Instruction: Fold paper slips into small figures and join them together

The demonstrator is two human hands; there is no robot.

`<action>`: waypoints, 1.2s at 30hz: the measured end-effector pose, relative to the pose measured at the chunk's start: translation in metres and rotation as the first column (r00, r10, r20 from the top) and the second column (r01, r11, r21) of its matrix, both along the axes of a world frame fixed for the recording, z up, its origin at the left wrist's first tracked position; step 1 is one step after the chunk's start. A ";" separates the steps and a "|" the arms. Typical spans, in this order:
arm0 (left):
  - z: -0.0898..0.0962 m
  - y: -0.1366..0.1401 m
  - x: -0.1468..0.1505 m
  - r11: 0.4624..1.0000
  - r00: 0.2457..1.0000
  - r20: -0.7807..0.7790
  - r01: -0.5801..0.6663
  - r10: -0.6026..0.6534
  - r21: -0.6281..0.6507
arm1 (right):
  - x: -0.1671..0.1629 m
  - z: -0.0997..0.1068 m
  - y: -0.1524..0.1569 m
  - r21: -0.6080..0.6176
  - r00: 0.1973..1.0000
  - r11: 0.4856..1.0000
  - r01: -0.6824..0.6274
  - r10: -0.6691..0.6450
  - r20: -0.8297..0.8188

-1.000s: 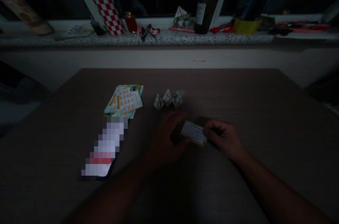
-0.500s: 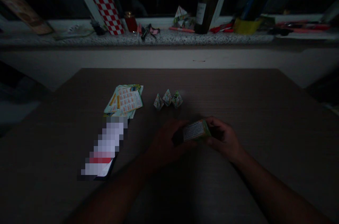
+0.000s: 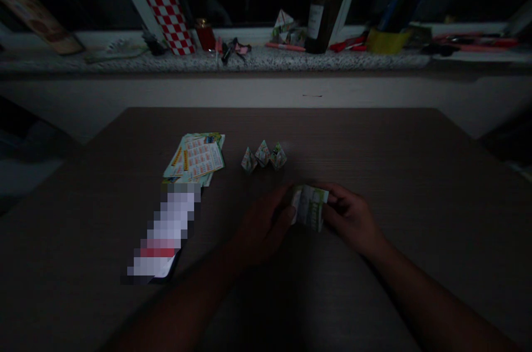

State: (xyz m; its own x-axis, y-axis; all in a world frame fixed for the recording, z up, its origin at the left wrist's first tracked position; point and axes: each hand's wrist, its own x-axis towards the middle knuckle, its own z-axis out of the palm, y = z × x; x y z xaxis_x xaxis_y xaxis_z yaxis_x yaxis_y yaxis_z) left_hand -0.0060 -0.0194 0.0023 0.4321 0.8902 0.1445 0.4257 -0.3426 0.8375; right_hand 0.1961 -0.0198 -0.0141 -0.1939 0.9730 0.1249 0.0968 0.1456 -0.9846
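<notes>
Between my hands is a small printed paper (image 3: pixel 309 208) in green and pale tones, with upright creases and its sides bent. My left hand (image 3: pixel 264 224) pinches its left edge, thumb in front. My right hand (image 3: pixel 351 219) grips the right edge between thumb and fingers. Just beyond stand three little folded paper shapes (image 3: pixel 262 153) in a row, pointed at the top. To their left lies a loose pile of printed paper leaflets (image 3: pixel 201 159). Dim light hides the finer print on the held paper.
A phone (image 3: pixel 164 235) with a blurred-out bright screen lies left of my left forearm, by the leaflets. Behind the table, a stone windowsill (image 3: pixel 257 64) carries a red-checked white bottle (image 3: pixel 169 22), a dark bottle (image 3: pixel 322 22), a small red jar (image 3: pixel 205 35) and a yellow holder (image 3: pixel 387 41).
The paper has turned and opened out between my hands: a lettered face showed before, and now a creased greenish face does. My left thumb has come up onto its left edge.
</notes>
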 end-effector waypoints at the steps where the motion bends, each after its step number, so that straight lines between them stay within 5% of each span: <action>1: 0.000 0.000 0.000 1.000 1.000 0.003 0.000 0.000 0.000 | 0.000 -0.001 0.000 -0.026 1.000 1.000 0.016 -0.016 -0.024; 13: -0.002 0.000 0.002 0.991 0.971 0.203 -0.111 0.124 -0.073 | 0.002 -0.007 0.001 0.052 0.993 0.991 0.120 -0.121 0.015; 21: -0.003 0.003 0.000 0.998 1.000 -0.001 -0.008 0.008 0.062 | 0.005 -0.004 -0.002 0.088 0.991 0.992 0.093 -0.101 0.083; 26: -0.008 0.005 -0.002 0.998 0.998 -0.050 -0.033 0.036 0.062 | 0.003 0.001 -0.002 0.212 0.980 0.976 0.050 -0.089 0.177; 36: -0.003 0.005 0.000 0.990 0.980 -0.191 -0.022 0.049 0.141 | 0.007 -0.002 0.006 0.202 0.953 0.979 0.017 -0.077 0.293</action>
State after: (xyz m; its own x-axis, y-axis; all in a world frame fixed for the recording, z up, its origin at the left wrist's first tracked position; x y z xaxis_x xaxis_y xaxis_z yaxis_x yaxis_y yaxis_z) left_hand -0.0059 -0.0145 -0.0010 0.4321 0.8831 0.1830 0.5895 -0.4301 0.6837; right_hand 0.2027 -0.0141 -0.0163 -0.2058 0.9445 0.2561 0.3927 0.3194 -0.8624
